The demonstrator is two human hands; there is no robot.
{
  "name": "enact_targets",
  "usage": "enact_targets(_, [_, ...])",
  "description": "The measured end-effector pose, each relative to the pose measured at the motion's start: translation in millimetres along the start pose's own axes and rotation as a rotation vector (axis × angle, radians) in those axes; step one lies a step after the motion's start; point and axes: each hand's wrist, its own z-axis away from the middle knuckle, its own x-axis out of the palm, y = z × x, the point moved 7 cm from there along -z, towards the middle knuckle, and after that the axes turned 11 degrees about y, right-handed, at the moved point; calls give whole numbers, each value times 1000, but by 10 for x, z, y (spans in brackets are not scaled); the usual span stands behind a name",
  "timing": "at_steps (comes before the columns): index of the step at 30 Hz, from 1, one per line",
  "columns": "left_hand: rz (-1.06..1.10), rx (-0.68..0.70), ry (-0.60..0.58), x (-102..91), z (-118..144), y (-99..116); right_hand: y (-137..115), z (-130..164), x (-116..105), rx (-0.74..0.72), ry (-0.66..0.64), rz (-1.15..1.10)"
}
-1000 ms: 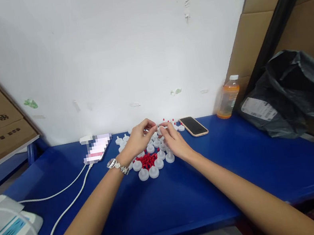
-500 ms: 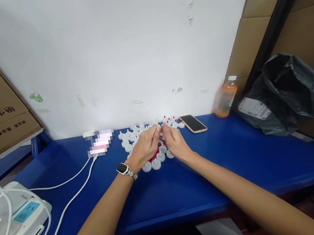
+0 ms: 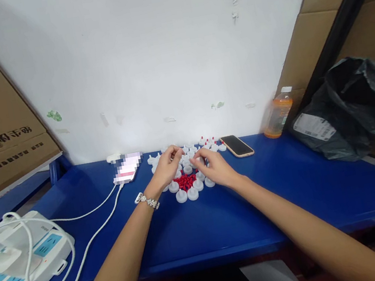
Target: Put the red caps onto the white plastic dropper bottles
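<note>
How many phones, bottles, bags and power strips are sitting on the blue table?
Smartphones: 2, a dark-screened phone with a pale case and a white-cabled phone charging
Plastic bottles of orange drink: 1
Crumpled black plastic bags: 1
White power strips with blue sockets: 1
Total: 5
The small white caps and red bits under the hands are too crowded to count.

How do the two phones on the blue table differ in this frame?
The phone on the left has a lit screen, while the phone on the right has a dark one. A white cable runs to the left phone; no cable shows at the right one. The left phone lies beside the left hand, the right phone beyond the right hand. Both lie flat, screen up, on the blue table near the wall.
</note>
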Motion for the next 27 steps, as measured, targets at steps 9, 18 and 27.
enact_targets(9, [58, 31, -37, 51, 17, 35, -54, 49, 163, 5, -112, -124])
enact_targets(18, [-334, 128, -285, -4, 111, 139, 194, -40, -129, 135, 80, -147])
enact_targets(27, [-139, 200, -96, 208, 151, 380, 66, 9, -18, 176, 124, -250])
